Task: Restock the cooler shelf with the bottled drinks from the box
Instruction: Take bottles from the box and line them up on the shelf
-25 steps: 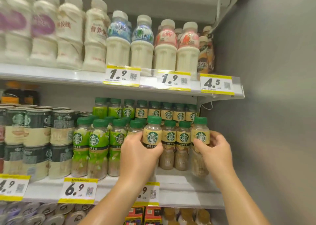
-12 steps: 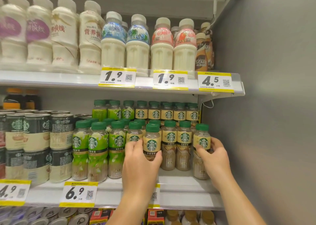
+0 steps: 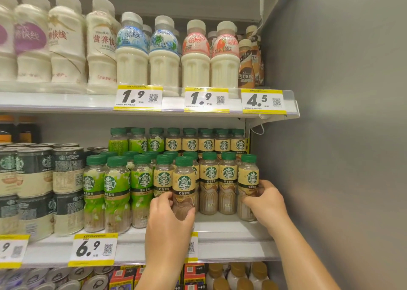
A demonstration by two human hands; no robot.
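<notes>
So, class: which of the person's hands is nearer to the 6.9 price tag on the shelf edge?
Left. The left hand, gripping a tan-label bottle, is just right of the 6.9 price tag and above it. The right hand is further right, near the cooler wall.

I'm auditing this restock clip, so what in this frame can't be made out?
- The box: outside the head view.
- Price tag behind the left hand: its price is covered by the wrist.
- Far-left tag: cut by the frame edge, only a 9 shows.
- Base of the tan-label bottle: hidden by the left hand's fingers.
- Small print on the 6.9 tag: too small.
- Top-left white bottles: blurred.
</notes>
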